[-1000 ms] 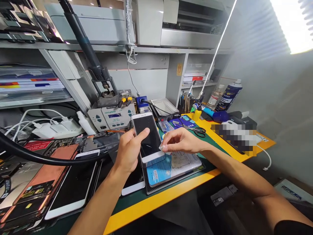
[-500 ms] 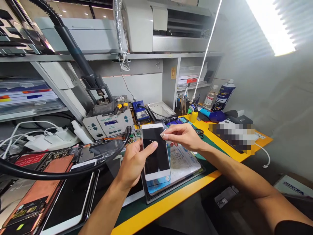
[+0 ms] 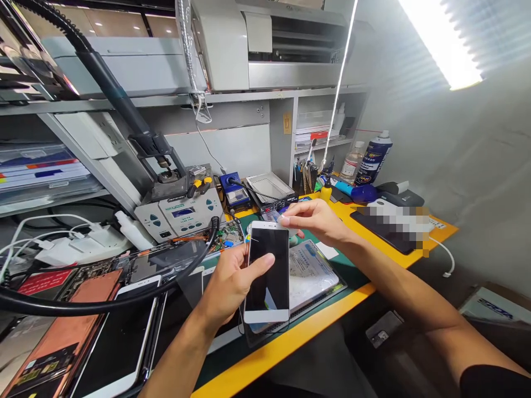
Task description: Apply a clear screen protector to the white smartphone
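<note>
**Left hand:** Your left hand (image 3: pixel 232 287) is gripping the phone (image 3: pixel 267 271) from behind, its thumb pressing on the black screen and its fingers hidden behind the body.

**Right hand:** Your right hand (image 3: pixel 315 221) is reaching in from the right, its fingertips pressed together and pinching a small white tab (image 3: pixel 284 220) at the phone's top edge. Whether the tab belongs to a film on the screen, you cannot tell from this view.

**Phone:** The white-framed handset is standing nearly upright at lower center, screen toward you, held just above the tray.

**Below:** A dark tray (image 3: pixel 302 316) is carrying a printed sheet (image 3: pixel 311 273), both lying on a green mat (image 3: pixel 332 265) atop a yellow bench (image 3: pixel 286 345).

**Lower left:** A white phone (image 3: pixel 112 345) and a copper-backed panel (image 3: pixel 62 345) are lying beneath a black hose (image 3: pixel 103 307).

**Upper center:** A hot-air station (image 3: pixel 174 215), a blue soldering unit (image 3: pixel 234 190) and a circuit board (image 3: pixel 226 236) are sitting behind your hands.

**Right:** A spray can (image 3: pixel 373 157) and a bottle (image 3: pixel 352 163) are standing at the bench's far end, beside a pixelated object (image 3: pixel 390 224).
</note>
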Tool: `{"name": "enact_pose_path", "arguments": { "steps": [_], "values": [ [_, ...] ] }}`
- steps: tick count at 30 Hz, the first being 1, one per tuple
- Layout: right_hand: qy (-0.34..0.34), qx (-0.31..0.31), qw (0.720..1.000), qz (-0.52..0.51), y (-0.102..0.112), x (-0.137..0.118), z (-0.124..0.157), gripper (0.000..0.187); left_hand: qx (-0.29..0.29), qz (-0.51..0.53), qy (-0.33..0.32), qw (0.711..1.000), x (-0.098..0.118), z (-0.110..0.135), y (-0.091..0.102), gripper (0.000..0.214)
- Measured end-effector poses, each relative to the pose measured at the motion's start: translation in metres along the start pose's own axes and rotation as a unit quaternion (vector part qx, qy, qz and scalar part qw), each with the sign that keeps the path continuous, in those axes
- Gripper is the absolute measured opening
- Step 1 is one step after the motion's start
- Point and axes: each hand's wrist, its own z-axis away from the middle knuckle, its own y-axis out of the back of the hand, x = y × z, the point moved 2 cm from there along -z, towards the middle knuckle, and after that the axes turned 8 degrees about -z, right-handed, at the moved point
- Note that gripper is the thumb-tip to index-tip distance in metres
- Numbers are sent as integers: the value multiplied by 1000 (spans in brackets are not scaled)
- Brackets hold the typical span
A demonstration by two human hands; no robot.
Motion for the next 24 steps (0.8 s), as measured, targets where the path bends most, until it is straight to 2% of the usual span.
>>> {"name": "enact_pose_path", "arguments": {
  "steps": [9, 14, 18, 24],
  "values": [
    [-28, -24, 998, 44, -10, -2, 2, 31, -56, -61, 55, 995, -11, 1, -3, 33],
    [14, -28, 998, 53, -20, -3, 4, 26, -77, -89, 58, 991, -12, 2, -7, 35],
    [45, -31, 994, 94, -21, -6, 4, 25, -71, -99, 64, 990, -12, 3, -7, 35],
    [37, -8, 995, 87, -10, -10, 2, 30, -26, -36, 41, 998, -5, 0, 1, 31]
  ]
}}
